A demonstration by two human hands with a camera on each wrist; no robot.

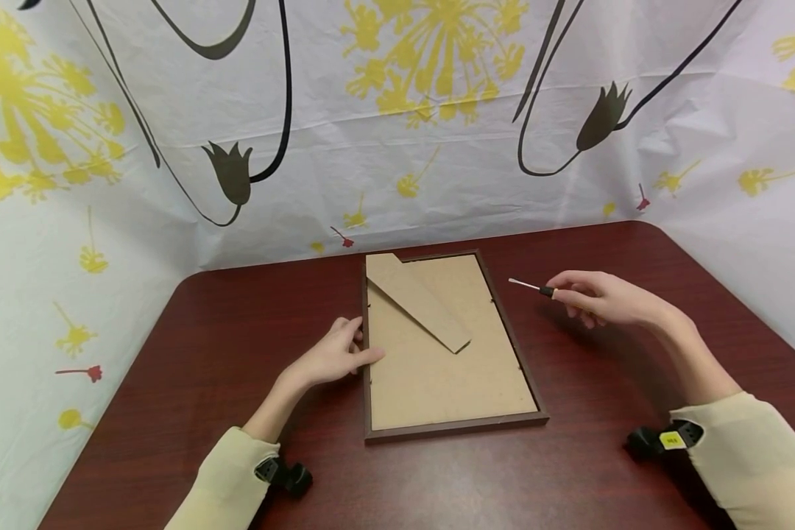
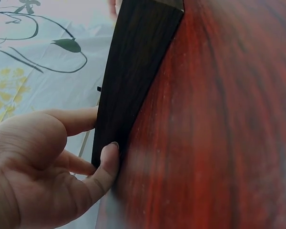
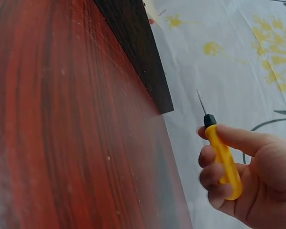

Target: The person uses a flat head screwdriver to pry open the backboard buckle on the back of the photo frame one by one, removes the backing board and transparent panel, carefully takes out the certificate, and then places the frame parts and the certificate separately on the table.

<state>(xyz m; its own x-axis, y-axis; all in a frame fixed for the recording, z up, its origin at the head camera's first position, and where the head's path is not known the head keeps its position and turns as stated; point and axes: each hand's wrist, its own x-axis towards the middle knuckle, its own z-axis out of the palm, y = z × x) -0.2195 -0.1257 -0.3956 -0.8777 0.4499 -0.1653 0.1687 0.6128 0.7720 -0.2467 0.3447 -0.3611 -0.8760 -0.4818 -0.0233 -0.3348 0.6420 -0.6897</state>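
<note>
A dark-brown picture frame lies face down on the table, its tan backing board showing. A folded-out cardboard stand flap slants across that board. At the frame's left side, my left hand holds the edge, thumb over the top and fingers against the outer side; the left wrist view shows the fingers on the dark edge. To the right of the frame, apart from it, my right hand grips a small screwdriver by its yellow handle. Its thin metal tip points left toward the frame.
The dark-red wooden table extends around the frame on every side. A white sheet with yellow and grey flower prints hangs behind the table and at both sides. Black wrist cameras sit on both cream sleeves.
</note>
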